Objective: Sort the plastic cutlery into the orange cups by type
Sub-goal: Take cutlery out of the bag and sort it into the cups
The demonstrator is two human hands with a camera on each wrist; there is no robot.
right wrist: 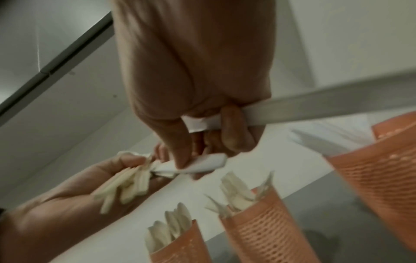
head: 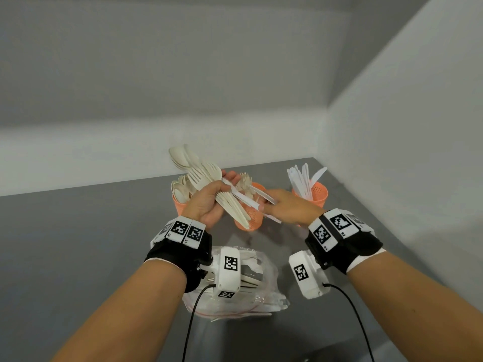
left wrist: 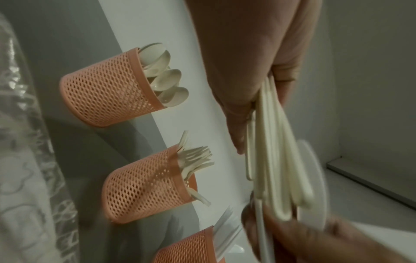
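My left hand [head: 209, 199] grips a fanned bundle of cream spoons and forks [head: 201, 176] above the cups; the bundle's handles [left wrist: 276, 160] hang from its fingers. My right hand [head: 282, 207] pinches white knives [head: 245, 198] that still reach into the bundle. One knife [right wrist: 315, 110] lies through its fist and another [right wrist: 202, 165] sits under the thumb. Three orange mesh cups stand behind: the left cup [head: 180, 205] holds spoons, the middle cup [head: 251, 220] holds forks, and the right cup [head: 317, 195] holds white knives.
A clear plastic bag [head: 261, 291] with more cutlery lies on the grey table [head: 78, 244] below my wrists. White walls close off the back and the right side near the cups. Cables run from both wrist cameras towards me.
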